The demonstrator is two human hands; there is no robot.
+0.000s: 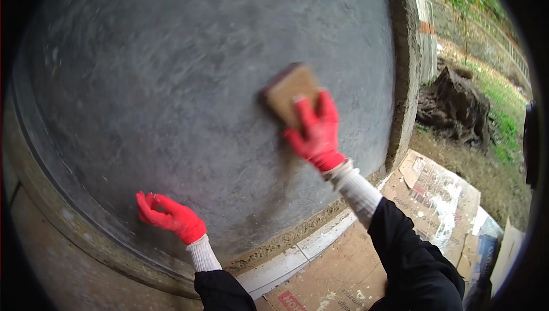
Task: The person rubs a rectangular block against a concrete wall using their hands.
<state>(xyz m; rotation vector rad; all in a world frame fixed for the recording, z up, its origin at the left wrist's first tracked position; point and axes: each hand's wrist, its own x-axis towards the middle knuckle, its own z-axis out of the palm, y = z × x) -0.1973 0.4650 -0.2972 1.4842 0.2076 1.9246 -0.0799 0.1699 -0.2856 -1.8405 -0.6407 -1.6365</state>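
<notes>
My right hand [314, 133], in a red coated glove with a white cuff, grips a tan rectangular block [290, 94] that looks like a sponge or sanding block. The block's darker underside faces the dark grey wall surface [189, 111], and its edges are slightly blurred. Lower and to the left, my left hand [174, 218] wears a matching red glove. Its fingers are loosely bent and apart, with nothing in them, close to the lower left part of the wall. Whether it touches the surface I cannot tell.
A rough mortar edge [403, 70] borders the wall on the right. Along its foot runs a white tile strip [286, 268]. Flattened, stained cardboard [434, 196] covers the floor. Outside at the right stand a dark covered heap [457, 105] and a grassy slope [503, 122].
</notes>
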